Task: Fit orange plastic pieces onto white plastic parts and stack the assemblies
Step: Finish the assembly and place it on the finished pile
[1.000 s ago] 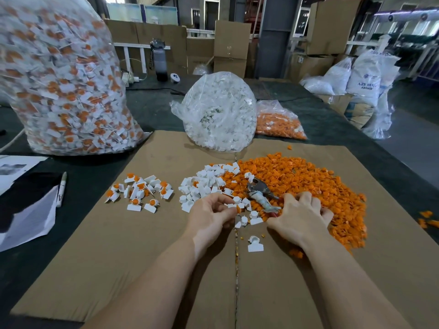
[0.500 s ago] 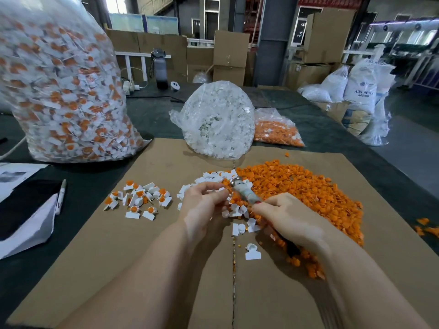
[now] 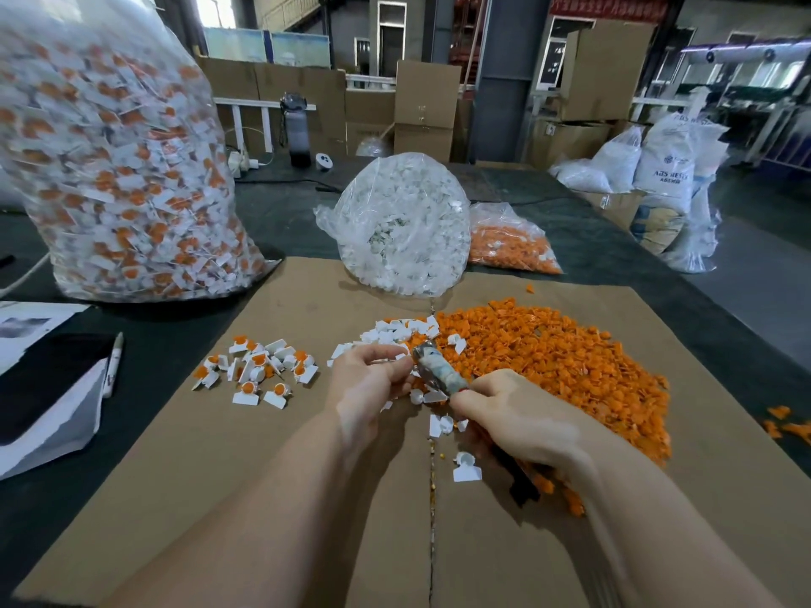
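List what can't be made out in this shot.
- Head view: whatever the left hand pinches is hidden by its curled fingers.
- The lower end of the pliers is hidden inside the right hand.
- Print on the white sack is too small to read.

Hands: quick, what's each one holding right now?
Left hand: fingers curled, pinching something small at the tool's tip; cannot tell what.
Right hand: gripping the tool.

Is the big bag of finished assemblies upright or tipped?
Upright. The bag of assemblies stands tall on the dark table, its base flat beside the cardboard sheet.
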`<state>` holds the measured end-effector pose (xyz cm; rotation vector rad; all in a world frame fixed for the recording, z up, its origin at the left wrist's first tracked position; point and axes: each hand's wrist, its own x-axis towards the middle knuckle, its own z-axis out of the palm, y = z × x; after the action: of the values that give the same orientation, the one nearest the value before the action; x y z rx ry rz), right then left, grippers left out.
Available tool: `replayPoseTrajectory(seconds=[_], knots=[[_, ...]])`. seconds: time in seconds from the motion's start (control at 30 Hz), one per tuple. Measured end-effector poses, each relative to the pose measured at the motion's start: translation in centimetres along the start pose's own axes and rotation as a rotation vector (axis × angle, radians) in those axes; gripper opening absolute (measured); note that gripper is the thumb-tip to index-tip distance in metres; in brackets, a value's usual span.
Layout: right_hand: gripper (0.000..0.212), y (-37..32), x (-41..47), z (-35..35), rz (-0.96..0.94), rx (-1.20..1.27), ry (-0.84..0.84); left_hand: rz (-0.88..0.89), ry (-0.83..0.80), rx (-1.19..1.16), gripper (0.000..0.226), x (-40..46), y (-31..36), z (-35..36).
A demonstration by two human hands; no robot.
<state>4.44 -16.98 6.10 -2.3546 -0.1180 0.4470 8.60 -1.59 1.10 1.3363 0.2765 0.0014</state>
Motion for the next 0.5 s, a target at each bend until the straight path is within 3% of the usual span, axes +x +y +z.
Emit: replayPoseTrajectory(seconds=[0.4,0.5], knots=[[0.042,1.7,0.2,0.8,-0.058,-0.025,0.248,0.012,0.046,-0.055,0.010,-1.0,-0.5,0.5],[0.044,2.9,0.9,0.7,0.023,-0.212,0.404,0.063,0.007,0.050,0.012,-1.2,-1.5,0.1]])
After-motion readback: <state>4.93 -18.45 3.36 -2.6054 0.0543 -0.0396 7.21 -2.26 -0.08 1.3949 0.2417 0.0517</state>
